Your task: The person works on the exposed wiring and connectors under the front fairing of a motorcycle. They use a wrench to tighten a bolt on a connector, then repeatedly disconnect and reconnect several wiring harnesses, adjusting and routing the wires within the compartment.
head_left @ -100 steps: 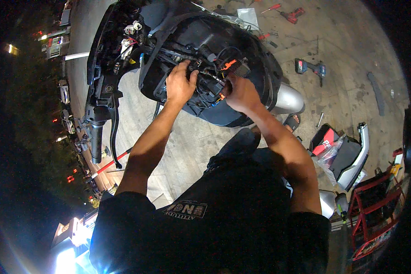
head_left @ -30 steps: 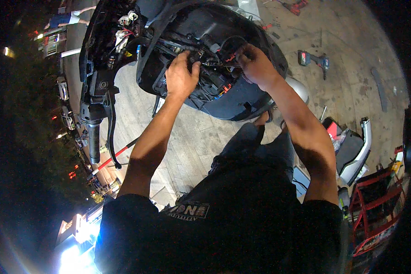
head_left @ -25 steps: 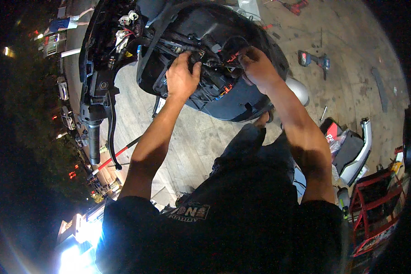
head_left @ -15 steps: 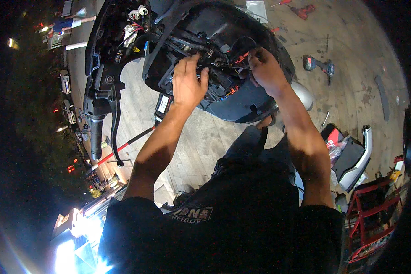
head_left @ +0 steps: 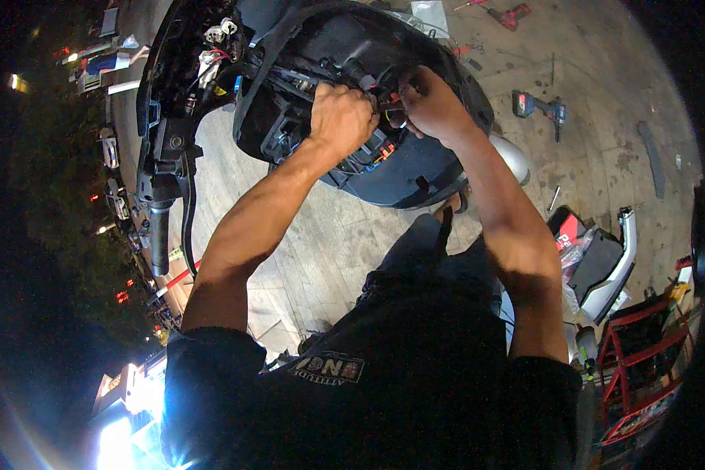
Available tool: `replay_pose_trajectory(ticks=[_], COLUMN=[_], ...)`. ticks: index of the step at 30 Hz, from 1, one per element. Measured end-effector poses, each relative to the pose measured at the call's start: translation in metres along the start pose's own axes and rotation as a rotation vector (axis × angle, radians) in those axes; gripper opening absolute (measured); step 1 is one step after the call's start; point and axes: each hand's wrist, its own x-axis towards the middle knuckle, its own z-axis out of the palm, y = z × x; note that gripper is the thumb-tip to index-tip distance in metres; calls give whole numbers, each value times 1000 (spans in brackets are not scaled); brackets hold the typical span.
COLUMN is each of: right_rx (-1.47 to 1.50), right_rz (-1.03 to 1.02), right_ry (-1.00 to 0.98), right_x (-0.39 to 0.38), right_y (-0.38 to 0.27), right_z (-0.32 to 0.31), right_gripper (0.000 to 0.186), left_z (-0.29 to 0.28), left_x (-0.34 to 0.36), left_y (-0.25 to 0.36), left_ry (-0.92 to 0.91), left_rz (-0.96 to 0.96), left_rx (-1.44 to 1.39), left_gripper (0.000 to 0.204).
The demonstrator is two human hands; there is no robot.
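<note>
Both my hands work inside an uncovered black scooter front body panel (head_left: 415, 168), among wires and connectors. My left hand (head_left: 342, 121) is closed, knuckles up, its fingertips hidden at the middle of the wiring. Just to its right, my right hand (head_left: 435, 108) is pinched on dark wiring with an orange-red piece (head_left: 392, 106) beside the fingers. Exactly what the fingertips grip is hard to make out. Below the hands sits a row of orange and blue pieces (head_left: 382, 153) in a black holder.
On the left are the handlebar grip (head_left: 159, 243), brake lever (head_left: 188, 211) and white connectors (head_left: 209, 64). A cordless drill (head_left: 539, 108) and a red tool (head_left: 511, 16) lie on the tiled floor. Right of me are a white-edged panel (head_left: 615, 270) and red metal frame (head_left: 623, 352).
My left hand has moved right and its fingers have curled closed beside my right hand. My right hand has shifted slightly left. The whole view has shifted a little.
</note>
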Motion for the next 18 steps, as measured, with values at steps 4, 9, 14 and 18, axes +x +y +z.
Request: replay_pose_trajectory(ticks=[4, 9, 14, 18], right_rx=[-100, -199, -190, -116], right_rz=[-80, -340, -400, -418], right_ry=[135, 266, 217, 190], right_x=[-1, -1, -5, -5], right_y=[13, 33, 42, 44], right_z=[5, 11, 6, 5], right_gripper=[15, 19, 18, 15], left_z=[7, 10, 10, 3], left_x=[0, -3, -4, -16], left_y=[-1, 0, 4, 8], left_ry=[32, 42, 61, 177], left_rz=[-21, -37, -78, -114], left_rx=[3, -36, -57, -188], left_gripper=[20, 19, 18, 18])
